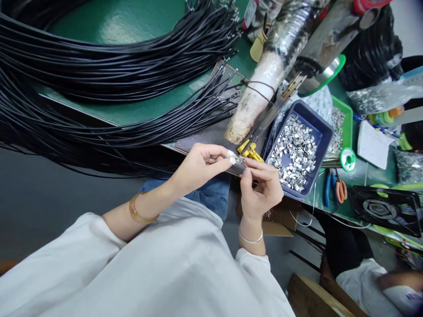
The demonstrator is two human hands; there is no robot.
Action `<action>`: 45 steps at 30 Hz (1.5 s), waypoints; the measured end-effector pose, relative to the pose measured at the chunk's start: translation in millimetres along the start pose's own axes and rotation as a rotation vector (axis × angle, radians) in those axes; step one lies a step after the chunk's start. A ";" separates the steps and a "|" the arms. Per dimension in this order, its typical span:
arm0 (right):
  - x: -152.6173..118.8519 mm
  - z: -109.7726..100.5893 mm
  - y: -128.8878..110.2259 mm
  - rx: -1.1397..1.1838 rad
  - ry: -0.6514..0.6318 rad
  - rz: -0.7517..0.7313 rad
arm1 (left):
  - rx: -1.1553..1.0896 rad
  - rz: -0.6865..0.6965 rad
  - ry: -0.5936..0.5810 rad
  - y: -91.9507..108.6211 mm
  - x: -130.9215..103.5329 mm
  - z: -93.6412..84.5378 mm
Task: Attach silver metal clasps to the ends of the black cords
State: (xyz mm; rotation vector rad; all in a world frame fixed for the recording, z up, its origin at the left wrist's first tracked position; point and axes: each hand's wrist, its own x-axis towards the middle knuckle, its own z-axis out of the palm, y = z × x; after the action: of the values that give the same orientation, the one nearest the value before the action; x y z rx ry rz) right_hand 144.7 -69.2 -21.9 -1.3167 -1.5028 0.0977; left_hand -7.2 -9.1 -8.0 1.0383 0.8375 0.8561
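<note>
My left hand (201,168) comes in from the left, its thumb and index finger pinched, with white tape on the fingertips. My right hand (261,189) faces it, fingers curled and thumb pressed in. Between the two sets of fingertips is a small metal piece (239,160), too small to make out clearly. Just beyond the fingers lies a yellow tool part (250,150). Close to my right hand stands a dark blue tray (322,127) holding many small silvery metal clips (295,152).
Bundles of black cables (132,66) cover the table's left side, stripped ends toward the middle. A plastic-wrapped post (254,88) rises beyond my hands. At right are a green tray (346,119), pliers (328,189), a solder spool (348,160) and a black fan (385,209). Another person (366,281) sits lower right.
</note>
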 end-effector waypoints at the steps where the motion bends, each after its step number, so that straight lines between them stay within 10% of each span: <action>1: 0.3 0.1 0.7 -0.028 -0.006 -0.040 | 0.006 0.004 0.004 0.0 0.4 0.5; 45: 8.7 -2.9 -2.7 -0.106 -0.074 -0.060 | 0.025 0.058 0.075 5.6 8.1 5.4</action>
State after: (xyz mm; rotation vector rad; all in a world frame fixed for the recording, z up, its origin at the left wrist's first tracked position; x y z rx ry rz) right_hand 146.8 -65.3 -13.3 -1.3630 -1.6283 0.0291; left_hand 0.0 -2.4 -2.6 1.0616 0.8870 0.9406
